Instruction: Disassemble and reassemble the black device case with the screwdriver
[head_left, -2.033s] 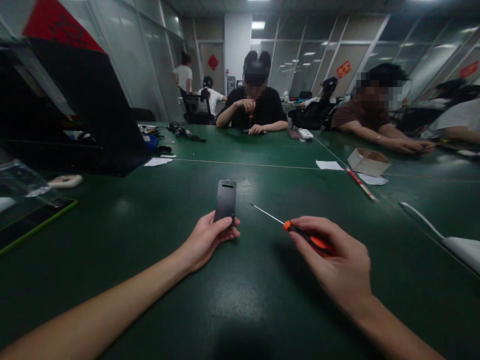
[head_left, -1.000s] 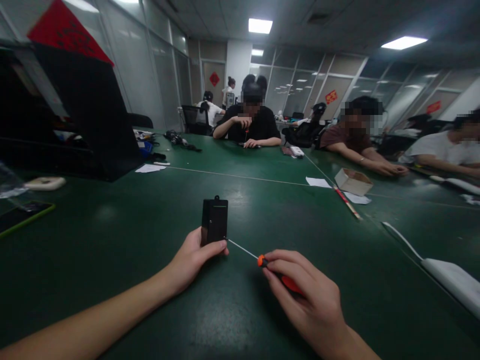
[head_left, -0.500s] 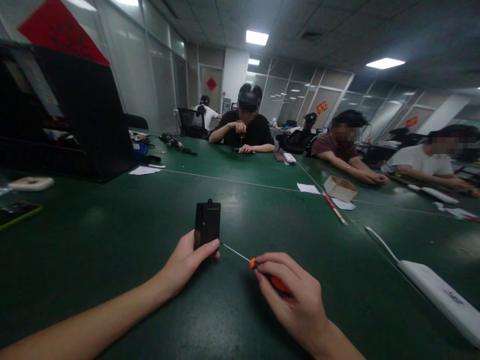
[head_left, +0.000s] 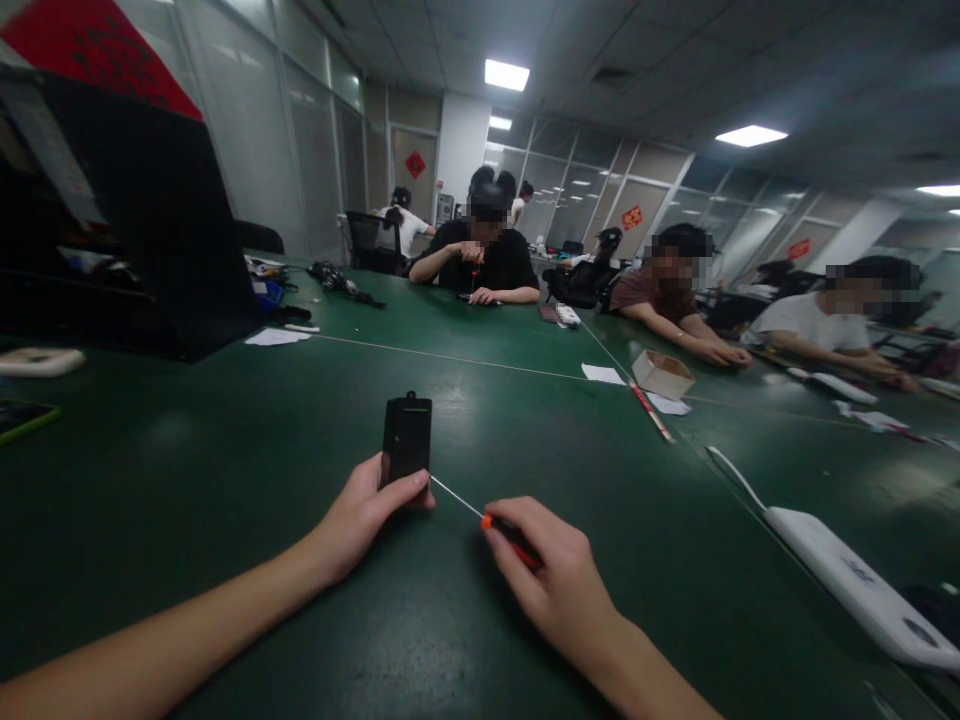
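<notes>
Black casing – a small, flat, rectangular box with a little lug on its top edge – is held upright on the green table, near the middle of the near edge. In the head view its lower end is pinched by the left hand, the thumb laid across the front and the fingers hidden behind. Its matt, dark face is turned towards the camera. No markings can be made out, and any screws are too small to tell.

The upright hold, with the forearm lying on the table, appears meant to steady the casing and to present its lower right corner to the tool. A screwdriver is gripped by the right hand, the fingers closed round its orange handle so that only part of the handle shows. The thin metal shaft runs up and to the left, and its tip is at, or just beside, that lower corner – whether it touches cannot be told. The low, slanted angle seems chosen for fine control.

Towards the table's right edge a long white device is seen, and farther back a small cardboard box lies beside a slip of paper. Other people are seated along the far edge, well apart from these hands.
</notes>
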